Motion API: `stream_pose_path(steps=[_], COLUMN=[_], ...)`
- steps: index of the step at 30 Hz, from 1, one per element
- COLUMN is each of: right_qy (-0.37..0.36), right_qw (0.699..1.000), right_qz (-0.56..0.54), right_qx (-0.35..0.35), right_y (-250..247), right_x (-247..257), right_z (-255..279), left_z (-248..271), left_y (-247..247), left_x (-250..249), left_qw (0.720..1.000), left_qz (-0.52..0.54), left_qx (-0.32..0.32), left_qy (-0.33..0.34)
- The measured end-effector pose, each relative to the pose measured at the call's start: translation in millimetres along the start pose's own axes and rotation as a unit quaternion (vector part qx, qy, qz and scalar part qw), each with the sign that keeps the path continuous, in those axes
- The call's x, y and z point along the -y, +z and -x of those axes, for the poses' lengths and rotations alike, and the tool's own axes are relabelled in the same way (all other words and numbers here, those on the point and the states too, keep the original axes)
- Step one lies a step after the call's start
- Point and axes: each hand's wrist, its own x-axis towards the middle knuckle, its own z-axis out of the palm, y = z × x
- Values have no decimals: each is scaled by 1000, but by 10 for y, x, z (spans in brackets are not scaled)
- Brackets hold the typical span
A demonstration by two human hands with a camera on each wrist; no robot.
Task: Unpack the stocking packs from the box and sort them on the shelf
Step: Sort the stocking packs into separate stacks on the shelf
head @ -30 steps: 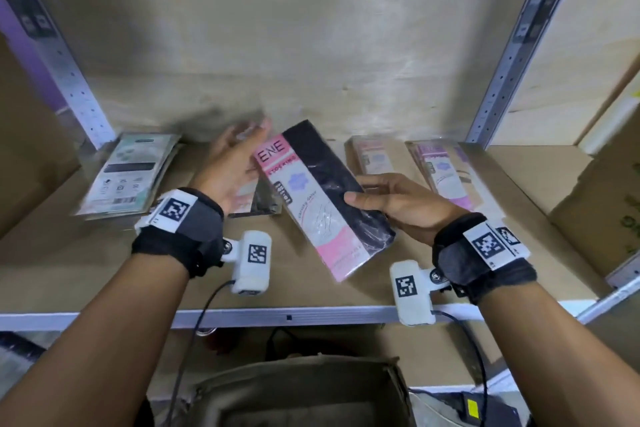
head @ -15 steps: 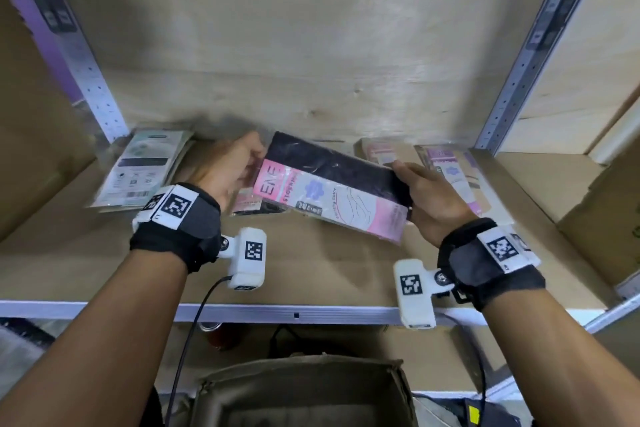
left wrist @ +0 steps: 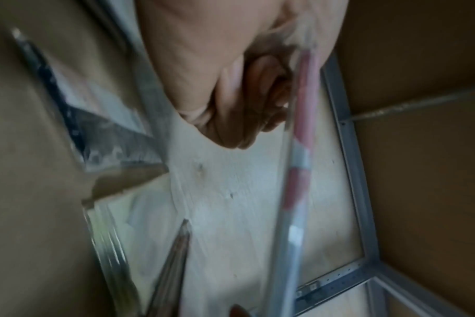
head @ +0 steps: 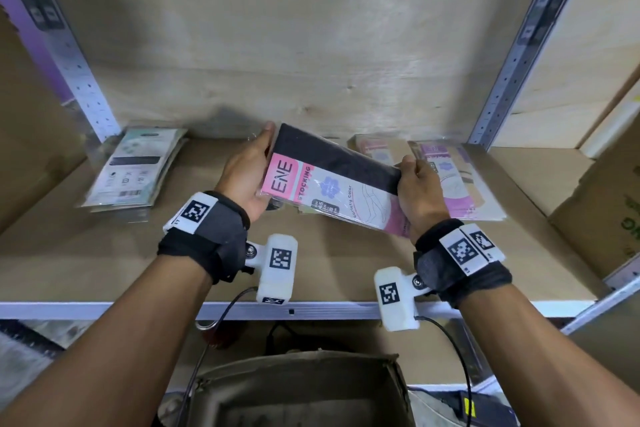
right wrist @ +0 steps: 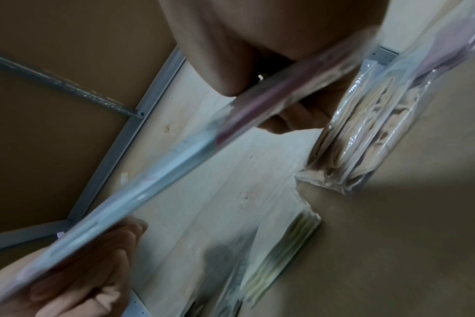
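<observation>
Pink-and-black ENE stocking pack point(head: 325, 184) held off the shelf board point(head: 104, 263), above its middle, tilted with the black half toward the back wall. Left hand point(head: 247, 177) gripping the pack's left short edge, thumb along the top, fingers curled behind; seen edge-on in the left wrist view point(left wrist: 298, 133), blurred, with fingers point(left wrist: 260, 100) bent against it. Right hand point(head: 420, 198) pinching the right short edge, thumb on the front face, fingers folded behind; edge-on again in the right wrist view point(right wrist: 203, 139).

Grey-green packs point(head: 133, 173) stacked near the back left corner of the shelf. More pink packs lying flat under and behind the held one, mostly hidden. Purple-and-beige pack point(head: 450, 180) toward the back right, just beside the right hand, with a pale pink pack point(head: 372, 149) next to it against the back wall. Open cardboard box point(head: 298, 392) below the shelf's front edge, contents not clear. Another cardboard box point(head: 609, 204) at the right end of the shelf.
</observation>
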Motion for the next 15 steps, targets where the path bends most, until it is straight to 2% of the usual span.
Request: stream_pose_path(steps=[2,6,10,15], right_qy=[9,12,9,41], right_qw=[1000,1000,1000,998], right_qz=[-2,7,1,-30], right_qx=[8,13,14,31], right_y=[7,25,54,36], right_x=[6,6,-19,-67], right_z=[8,22,23,-48], left_z=[48,103,92,-26], left_y=[27,66,42,23], left_x=[-32,-60,-9,-26], left_qw=[998,992,997,988], left_qz=[43,95,-20,135], left_qx=[26,77,60,48], left_qy=[-31,-32,50,-58])
